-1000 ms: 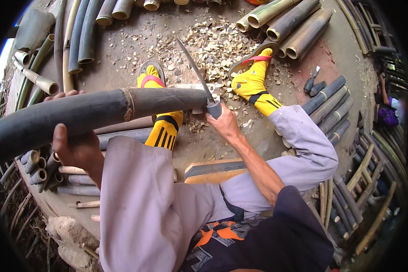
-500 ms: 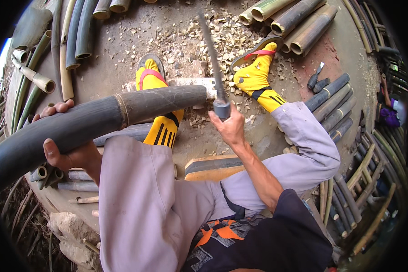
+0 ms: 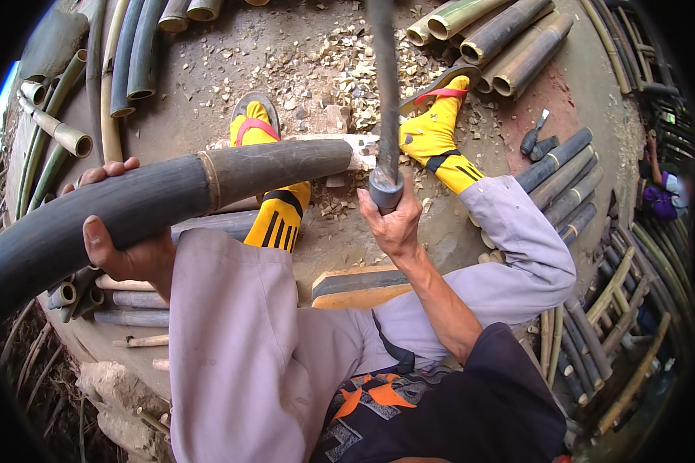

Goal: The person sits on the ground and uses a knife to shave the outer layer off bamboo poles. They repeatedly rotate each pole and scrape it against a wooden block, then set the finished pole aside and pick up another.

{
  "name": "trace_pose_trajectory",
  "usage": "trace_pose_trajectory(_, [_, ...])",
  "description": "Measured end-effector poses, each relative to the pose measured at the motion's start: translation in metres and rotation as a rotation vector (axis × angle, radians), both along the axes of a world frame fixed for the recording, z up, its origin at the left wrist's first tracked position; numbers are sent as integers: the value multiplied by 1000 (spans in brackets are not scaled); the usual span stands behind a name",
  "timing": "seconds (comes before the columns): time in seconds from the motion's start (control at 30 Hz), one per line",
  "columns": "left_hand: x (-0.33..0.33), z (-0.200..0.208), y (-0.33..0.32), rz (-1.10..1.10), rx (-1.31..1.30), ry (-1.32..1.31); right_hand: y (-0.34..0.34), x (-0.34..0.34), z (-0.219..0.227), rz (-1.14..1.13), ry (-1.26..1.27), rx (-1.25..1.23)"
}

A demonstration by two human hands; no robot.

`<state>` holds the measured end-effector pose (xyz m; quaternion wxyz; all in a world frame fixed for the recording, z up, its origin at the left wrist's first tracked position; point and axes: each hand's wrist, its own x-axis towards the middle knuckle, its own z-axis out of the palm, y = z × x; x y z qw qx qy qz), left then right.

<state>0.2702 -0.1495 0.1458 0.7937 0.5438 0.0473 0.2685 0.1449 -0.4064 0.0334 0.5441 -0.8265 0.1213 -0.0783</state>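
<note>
A thick dark bamboo pole [image 3: 278,171] slants in from the left edge, and its cut end lies by a pale wooden block [image 3: 363,151] between my feet. My left hand [image 3: 135,258] is wrapped round the pole from below, thumb on the near side and fingertips over the far side. Closed on the dark round handle of a machete, my right hand [image 3: 398,228] is just right of the pole's end. The machete's long blade [image 3: 388,92] points up and away, slightly blurred, apart from the bamboo.
Pale wood chips [image 3: 355,69] litter the ground ahead. Cut bamboo lengths [image 3: 510,46] lie at the far right, with more poles [image 3: 143,62] at the far left. A short-handled tool [image 3: 534,131] rests beside a right-hand stack [image 3: 564,177]. Another person [image 3: 664,197] is at the far right edge.
The machete has swung upward and closer to me, its blade now looming larger and more upright. My right hand has shifted slightly right. The pole stays nearly in place in my left hand.
</note>
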Motion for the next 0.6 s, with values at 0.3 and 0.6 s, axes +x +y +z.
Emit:
trace_pose_trajectory(0.3, [-1, 1, -1, -73, 17, -69, -4, 10, -15, 32, 358, 42])
trace_pose_trajectory(0.6, [6, -3, 9, -211, 27, -135, -10, 8, -43, 53, 451, 25])
